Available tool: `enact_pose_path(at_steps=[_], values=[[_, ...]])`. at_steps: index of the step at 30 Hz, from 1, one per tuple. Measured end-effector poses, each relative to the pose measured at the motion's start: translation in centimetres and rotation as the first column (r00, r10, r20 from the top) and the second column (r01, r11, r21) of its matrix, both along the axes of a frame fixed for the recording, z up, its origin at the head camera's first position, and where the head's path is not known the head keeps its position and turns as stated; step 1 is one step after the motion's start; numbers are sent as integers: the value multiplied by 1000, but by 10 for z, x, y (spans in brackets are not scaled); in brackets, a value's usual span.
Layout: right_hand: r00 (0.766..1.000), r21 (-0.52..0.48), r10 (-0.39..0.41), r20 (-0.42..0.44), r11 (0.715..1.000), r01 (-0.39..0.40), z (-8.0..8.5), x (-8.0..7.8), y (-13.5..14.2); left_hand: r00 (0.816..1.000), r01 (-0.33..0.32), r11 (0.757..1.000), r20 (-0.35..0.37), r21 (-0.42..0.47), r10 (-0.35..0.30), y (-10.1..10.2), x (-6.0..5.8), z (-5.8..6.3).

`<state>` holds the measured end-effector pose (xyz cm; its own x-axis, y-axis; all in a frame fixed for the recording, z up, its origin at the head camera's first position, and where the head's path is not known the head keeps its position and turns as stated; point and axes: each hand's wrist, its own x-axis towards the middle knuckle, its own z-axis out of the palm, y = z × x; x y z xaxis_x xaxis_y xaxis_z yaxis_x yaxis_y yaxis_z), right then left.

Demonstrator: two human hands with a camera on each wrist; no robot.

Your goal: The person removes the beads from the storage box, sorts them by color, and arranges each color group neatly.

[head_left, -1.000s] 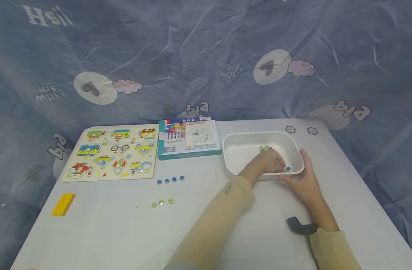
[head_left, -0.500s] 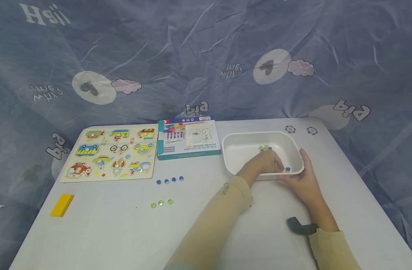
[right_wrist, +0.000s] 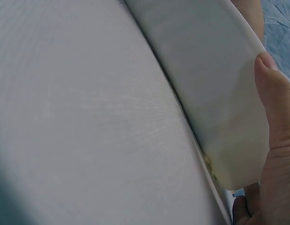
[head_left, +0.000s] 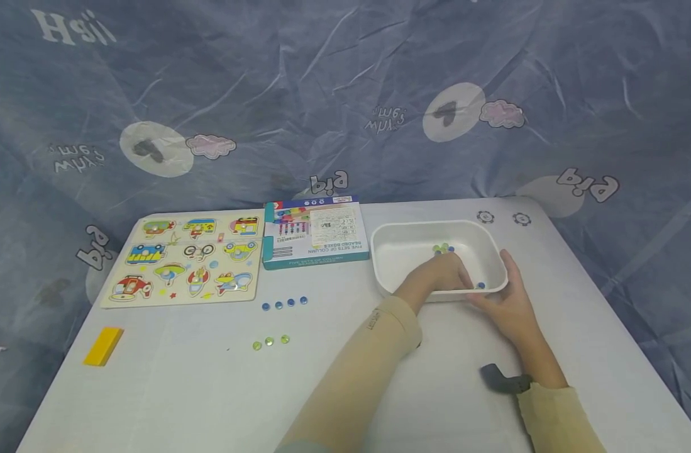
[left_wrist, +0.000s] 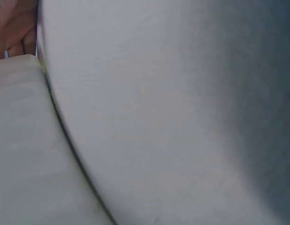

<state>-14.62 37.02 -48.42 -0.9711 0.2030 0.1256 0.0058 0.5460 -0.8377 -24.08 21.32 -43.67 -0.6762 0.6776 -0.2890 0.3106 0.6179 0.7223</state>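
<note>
The white plastic tray (head_left: 390,277) stands at the right of the table, with green and blue beads (head_left: 444,248) inside it. My left hand (head_left: 444,272) reaches over its front wall, fingers pointing down inside near the right end. A blue bead (head_left: 481,285) lies just right of those fingertips; whether they pinch anything is hidden. My right hand (head_left: 510,308) grips the tray's right front corner, the thumb (right_wrist: 271,93) against the front wall and the fingers round the end. On the table lie a row of several blue beads (head_left: 291,302) and a row of three green beads (head_left: 269,341).
A wooden puzzle board (head_left: 187,261) with vehicle pieces lies at the back left. Next to it is a flat bead-set box (head_left: 317,233). A yellow block (head_left: 103,346) sits near the left edge. Patterned grey-blue cloth (head_left: 300,100) hangs behind the table.
The left fingers shift slightly inside the tray, and the blue bead beside them has moved slightly left and down. The right hand keeps its grip on the tray.
</note>
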Motion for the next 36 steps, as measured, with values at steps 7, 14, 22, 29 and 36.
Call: enact_pose_path(at_steps=[7, 14, 22, 29, 36], values=[[1000, -9, 14, -11, 1000, -14, 0, 0, 0, 1000, 3, 1000, -20, -2, -4, 0, 2, -1], [1000, 3, 7, -7, 1000, -7, -1, 0, 0, 1000, 4, 1000, -10, 6, -4, 1, 2, -1], [999, -37, 45, 3, 998, -45, -4, -4, 5, 993, 13, 994, -121, 107, 0, 7, -3, -3], [1000, 3, 27, 15, 1000, -27, -2, -1, 3, 989, -57, 982, -127, 182, 81, 1, 2, 16], [999, 8, 7, 35, 1000, -7, 0, 0, 4, 983, -67, 966, -148, 249, 106, -15, 0, 41]])
